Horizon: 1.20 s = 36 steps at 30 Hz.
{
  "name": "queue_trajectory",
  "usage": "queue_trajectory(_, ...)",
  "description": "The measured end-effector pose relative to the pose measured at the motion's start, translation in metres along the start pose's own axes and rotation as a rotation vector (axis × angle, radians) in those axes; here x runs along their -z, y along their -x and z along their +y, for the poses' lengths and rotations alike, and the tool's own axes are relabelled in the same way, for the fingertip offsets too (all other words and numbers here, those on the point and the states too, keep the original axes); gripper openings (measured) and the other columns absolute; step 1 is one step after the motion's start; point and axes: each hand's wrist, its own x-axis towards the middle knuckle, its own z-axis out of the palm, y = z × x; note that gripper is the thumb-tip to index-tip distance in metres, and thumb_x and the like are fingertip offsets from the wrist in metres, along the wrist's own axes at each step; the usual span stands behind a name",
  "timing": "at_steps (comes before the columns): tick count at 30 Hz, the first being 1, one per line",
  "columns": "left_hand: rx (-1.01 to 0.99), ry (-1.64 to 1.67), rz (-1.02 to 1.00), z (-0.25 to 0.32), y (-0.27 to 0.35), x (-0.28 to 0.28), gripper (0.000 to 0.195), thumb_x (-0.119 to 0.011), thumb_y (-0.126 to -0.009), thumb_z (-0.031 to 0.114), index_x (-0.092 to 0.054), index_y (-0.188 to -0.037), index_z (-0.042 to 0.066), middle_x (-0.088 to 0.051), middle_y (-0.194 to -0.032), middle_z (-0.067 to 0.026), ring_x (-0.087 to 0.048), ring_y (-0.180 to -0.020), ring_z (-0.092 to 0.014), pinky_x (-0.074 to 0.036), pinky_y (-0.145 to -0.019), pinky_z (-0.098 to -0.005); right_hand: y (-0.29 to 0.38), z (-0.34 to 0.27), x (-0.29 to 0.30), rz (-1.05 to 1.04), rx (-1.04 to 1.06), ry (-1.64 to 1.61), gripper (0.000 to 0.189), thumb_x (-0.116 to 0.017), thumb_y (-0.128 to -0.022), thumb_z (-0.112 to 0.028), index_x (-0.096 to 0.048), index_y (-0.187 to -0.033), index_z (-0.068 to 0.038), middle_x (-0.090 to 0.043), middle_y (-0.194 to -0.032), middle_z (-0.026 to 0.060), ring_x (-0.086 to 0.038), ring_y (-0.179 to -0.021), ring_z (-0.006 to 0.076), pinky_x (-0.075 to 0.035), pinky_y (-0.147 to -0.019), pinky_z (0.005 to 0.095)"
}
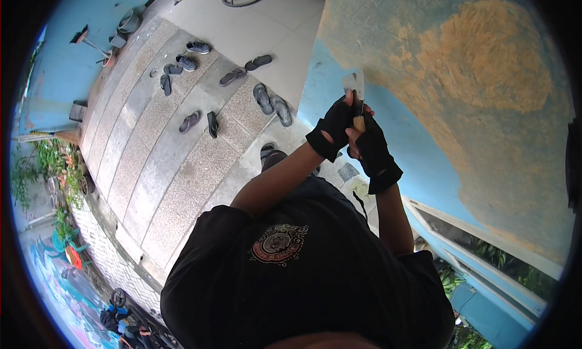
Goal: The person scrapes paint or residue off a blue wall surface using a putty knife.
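Both my hands wear black fingerless gloves and meet in front of the wall. A putty knife (354,86) with a broad metal blade and a wooden handle is between them. My right hand (373,144) is closed around the wooden handle. Against the metal part, near the broad end, rest the thumb and fingers of my left hand (337,121). Beside and beyond the blade rises a light blue painted wall (386,117), much of it bearing a rough tan and grey patch (486,62).
Several sandals (263,99) and a pair of sneakers (198,47) lie on the tiled floor (191,176) to the left. A window frame (482,253) is at the lower right. Buckets (129,21) and a broom (82,36) stand along the far wall. A motorcycle (119,299) is at the lower left.
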Motion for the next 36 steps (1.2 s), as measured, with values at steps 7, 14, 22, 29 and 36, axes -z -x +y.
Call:
queue_trajectory(7,-0.088,0.144,-0.001,-0.005,-0.027,-0.003,0.037,-0.051,-0.099,0.048,-0.058,-0.097,0.011,-0.064,-0.091,-0.009,-0.063,-0.1,-0.026,-0.055,-0.081,-0.0411,-0.023,-0.004,0.019,0.099,-0.035,0.127,0.061,-0.054,-0.09,-0.003,-0.036,-0.147,-0.009,-0.045,-0.067,-0.0033,-0.042,-0.047,0.0058,-0.035,-0.043,0.0229)
queue_trajectory(14,-0.178,0.2,0.081,-0.006,-0.047,0.001,0.038,-0.053,-0.099,0.047,-0.054,-0.099,0.009,-0.064,-0.09,-0.0116,-0.064,-0.089,-0.024,-0.055,-0.076,-0.0395,-0.035,-0.017,0.012,0.221,-0.032,0.461,0.064,-0.055,-0.088,-0.002,-0.037,-0.149,-0.01,-0.057,-0.079,0.0008,-0.048,-0.049,0.0074,-0.04,-0.044,0.0252)
queue_trajectory(22,-0.084,0.143,0.019,0.02,-0.054,-0.003,0.041,-0.052,-0.097,0.053,-0.053,-0.107,0.012,-0.06,-0.09,-0.008,-0.064,-0.082,-0.022,-0.055,-0.07,-0.0361,-0.049,-0.024,0.007,0.195,0.05,0.457,0.062,-0.054,-0.089,-0.002,-0.037,-0.148,-0.007,-0.049,-0.063,-0.0018,-0.043,-0.045,0.0073,-0.036,-0.041,0.0243)
queue_trajectory(29,-0.175,0.149,0.141,0.027,-0.054,-0.008,0.039,-0.053,-0.097,0.051,-0.053,-0.104,0.013,-0.06,-0.086,-0.0074,-0.064,-0.08,-0.021,-0.055,-0.069,-0.0356,-0.07,0.001,0.019,0.266,0.152,0.646,0.058,-0.054,-0.09,-0.004,-0.04,-0.146,-0.005,-0.053,-0.07,0.0027,-0.047,-0.046,0.0082,-0.039,-0.041,0.0249)
queue_trajectory(36,-0.116,0.043,0.184,0.045,-0.044,-0.005,0.043,-0.051,-0.098,0.053,-0.053,-0.098,0.01,-0.058,-0.081,-0.0071,-0.063,-0.075,-0.022,-0.054,-0.068,-0.0364,-0.069,0.003,-0.003,0.299,0.185,0.881,0.053,-0.059,-0.087,-0.01,-0.047,-0.138,0.0,-0.06,-0.126,0.0217,-0.057,-0.119,0.0347,-0.046,-0.099,0.0418)
